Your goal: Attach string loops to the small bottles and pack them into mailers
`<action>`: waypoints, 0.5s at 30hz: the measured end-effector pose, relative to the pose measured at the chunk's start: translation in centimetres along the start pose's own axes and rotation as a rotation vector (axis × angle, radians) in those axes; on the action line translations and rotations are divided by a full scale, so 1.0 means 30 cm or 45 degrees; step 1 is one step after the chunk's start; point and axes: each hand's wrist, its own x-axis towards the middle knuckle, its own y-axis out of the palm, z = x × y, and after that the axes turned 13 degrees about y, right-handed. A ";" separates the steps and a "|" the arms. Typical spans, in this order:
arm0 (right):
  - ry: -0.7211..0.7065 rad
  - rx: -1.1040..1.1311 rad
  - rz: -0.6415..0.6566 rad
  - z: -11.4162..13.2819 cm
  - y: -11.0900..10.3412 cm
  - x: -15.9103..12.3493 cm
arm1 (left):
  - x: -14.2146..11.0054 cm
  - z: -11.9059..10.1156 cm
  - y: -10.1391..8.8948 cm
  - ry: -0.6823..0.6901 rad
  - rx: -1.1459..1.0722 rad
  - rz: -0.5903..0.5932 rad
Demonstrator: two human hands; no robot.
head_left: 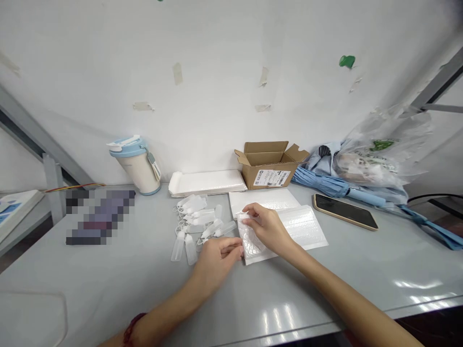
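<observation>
A white bubble mailer (pixel 304 226) lies on the grey table in front of me, its left end between my hands. My right hand (pixel 267 226) pinches the far left corner of that end, with thumb and forefinger closed on its edge. At the near left corner, my left hand (pixel 220 258) has its fingertips closed on the edge. Another white mailer (pixel 265 196) lies flat just behind, partly covered. Left of my hands is a loose pile of several small clear plastic squeeze bottles (pixel 200 219) with white caps.
Against the wall stand a stack of white mailers (pixel 210 182), an open cardboard box (pixel 265 168) and a blue-lidded tumbler (pixel 135 166). A phone (pixel 345 211), a folded blue umbrella (pixel 325 182) and a plastic bag (pixel 383 149) lie to the right. A pixelated dark object (pixel 108 214) sits left.
</observation>
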 end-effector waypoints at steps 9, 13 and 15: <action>0.003 0.073 0.006 0.019 0.009 -0.020 | 0.012 -0.005 0.009 -0.082 -0.140 -0.209; 0.018 0.076 -0.003 0.031 0.008 -0.028 | 0.004 0.000 0.012 -0.109 -0.153 -0.226; 0.036 0.097 0.004 0.038 0.005 -0.032 | 0.002 0.000 0.010 -0.111 -0.139 -0.239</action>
